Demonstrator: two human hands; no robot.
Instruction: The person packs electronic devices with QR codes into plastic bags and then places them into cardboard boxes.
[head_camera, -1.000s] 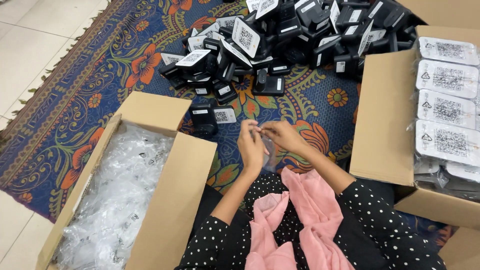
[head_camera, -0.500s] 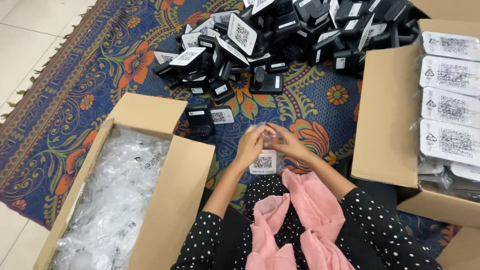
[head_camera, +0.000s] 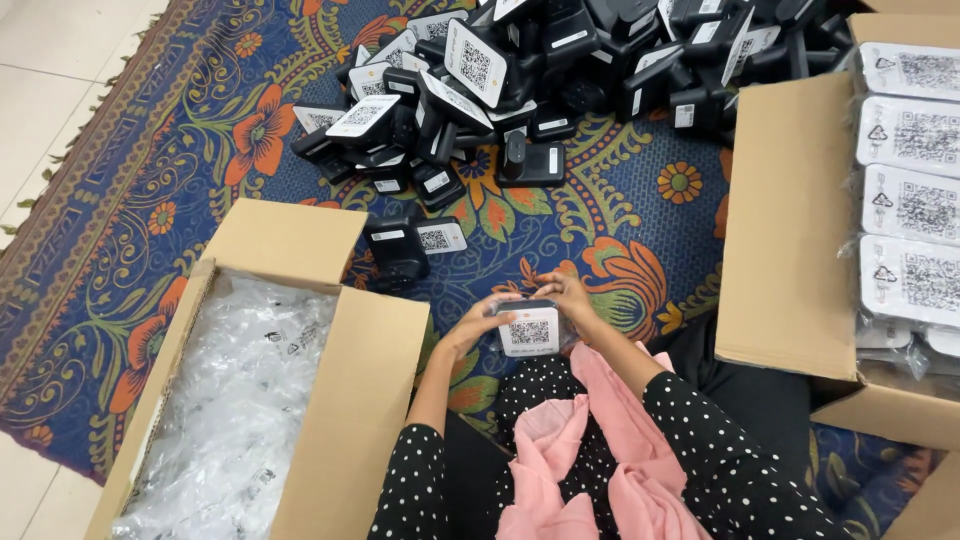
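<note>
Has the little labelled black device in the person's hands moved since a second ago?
Yes. The device, held by left hand and right hand, sits nearer the person's lap, farther from the lone black unit on the rug.

I hold a small black device with a white code label (head_camera: 528, 328) between my left hand (head_camera: 476, 322) and right hand (head_camera: 566, 297), fingers closed on its two ends, above my lap. An open cardboard box of clear plastic bags (head_camera: 232, 400) stands to my left. A pile of black devices with white labels (head_camera: 560, 75) lies ahead on the blue floral rug (head_camera: 150, 200). A second cardboard box holding bagged, labelled units (head_camera: 790, 230) stands at my right.
</note>
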